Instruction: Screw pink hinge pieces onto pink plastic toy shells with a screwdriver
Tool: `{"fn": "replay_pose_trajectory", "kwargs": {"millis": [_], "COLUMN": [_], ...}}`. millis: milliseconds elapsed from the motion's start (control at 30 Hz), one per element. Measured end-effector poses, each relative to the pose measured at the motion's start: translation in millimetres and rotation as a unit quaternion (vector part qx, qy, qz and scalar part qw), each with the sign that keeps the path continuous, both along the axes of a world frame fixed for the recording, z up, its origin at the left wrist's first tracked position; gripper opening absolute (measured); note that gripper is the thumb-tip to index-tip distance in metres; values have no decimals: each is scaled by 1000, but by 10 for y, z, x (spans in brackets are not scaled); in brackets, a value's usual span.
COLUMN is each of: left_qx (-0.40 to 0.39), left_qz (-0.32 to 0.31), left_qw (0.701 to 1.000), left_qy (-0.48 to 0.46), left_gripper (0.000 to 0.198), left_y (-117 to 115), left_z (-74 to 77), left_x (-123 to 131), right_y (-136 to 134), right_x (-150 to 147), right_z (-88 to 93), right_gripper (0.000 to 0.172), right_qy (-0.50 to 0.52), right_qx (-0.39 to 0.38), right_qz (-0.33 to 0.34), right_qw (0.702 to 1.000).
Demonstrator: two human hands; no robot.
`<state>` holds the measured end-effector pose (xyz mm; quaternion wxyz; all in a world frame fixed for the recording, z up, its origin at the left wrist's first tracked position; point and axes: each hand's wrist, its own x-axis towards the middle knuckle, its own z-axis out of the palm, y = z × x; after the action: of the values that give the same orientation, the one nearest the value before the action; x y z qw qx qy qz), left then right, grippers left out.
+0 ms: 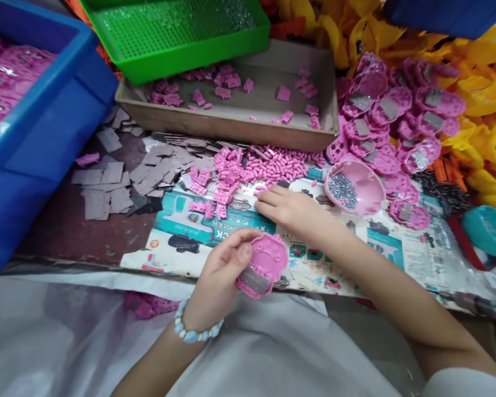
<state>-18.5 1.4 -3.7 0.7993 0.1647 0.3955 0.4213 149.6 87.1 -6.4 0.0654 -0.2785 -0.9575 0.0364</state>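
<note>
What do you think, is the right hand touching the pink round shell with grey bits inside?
Apart. The head view shows a narrow strip of printed paper between the right hand and the pink round shell.

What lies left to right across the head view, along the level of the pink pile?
blue plastic crate → flat grey pieces → heap of small pink pieces → pink bowl-shaped shell → teal object
</note>
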Motion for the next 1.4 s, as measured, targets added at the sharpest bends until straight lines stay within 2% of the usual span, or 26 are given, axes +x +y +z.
{"fn": "replay_pose_trajectory", "kwargs": {"millis": [100,200,267,333,400,567,700,867,1000,1067,1133,1167,1200,1233,1300,1367,1400], "left_qx": [57,151,206,249,284,327,364,388,408,411,405,399,394,388,380,376,374], "left_qz": [-20,-34,-44,-63,-73,-56,-40,-31,-36,-31,-23,-18,-13,-9,-5,-4,-4], "left_qw": [995,964,935,912,894,860,832,811,798,800,805,807,809,812,817,822,823], "left_qy": [83,218,284,318,338,389,416,438,443,437,434,435,436,436,434,428,428], "left_gripper": [20,11,12,15,14,11,11,11,9,8,8,9,9,9,9,9,9], "left_y": [21,45,63,77,83,72,70,80,83,79,68,60,50,40,18,-3,-12], "left_z": [-18,9,34,48,50,65,87,86,91,95,96,95,94,92,89,86,83], "left_x": [-24,-36,-26,-5,22,81,110,128,91,39,-27,-58,-85,-107,-137,-159,-173], "right_y": [-38,-144,-258,-379,-477,-601,-651,-699,-674,-587,-433,-336,-232,-126,63,189,220], "right_x": [47,71,67,61,63,110,136,100,97,104,74,32,-32,-115,-313,-476,-515], "right_z": [16,115,238,359,432,401,337,299,414,500,539,526,487,425,265,124,85], "right_gripper": [21,20,15,11,11,20,18,21,22,19,12,8,6,7,14,19,21], "right_qy": [24,108,233,360,422,442,460,429,355,319,310,308,302,282,179,70,46], "right_qx": [-5,-6,-80,-219,-326,-346,-356,-261,-230,-263,-314,-312,-284,-218,-57,31,43], "right_qz": [-19,-66,-115,-150,-164,-196,-212,-223,-210,-163,-97,-69,-49,-43,-56,-76,-82], "right_qw": [1000,992,962,894,830,804,785,835,882,896,892,896,909,933,981,994,995]}}
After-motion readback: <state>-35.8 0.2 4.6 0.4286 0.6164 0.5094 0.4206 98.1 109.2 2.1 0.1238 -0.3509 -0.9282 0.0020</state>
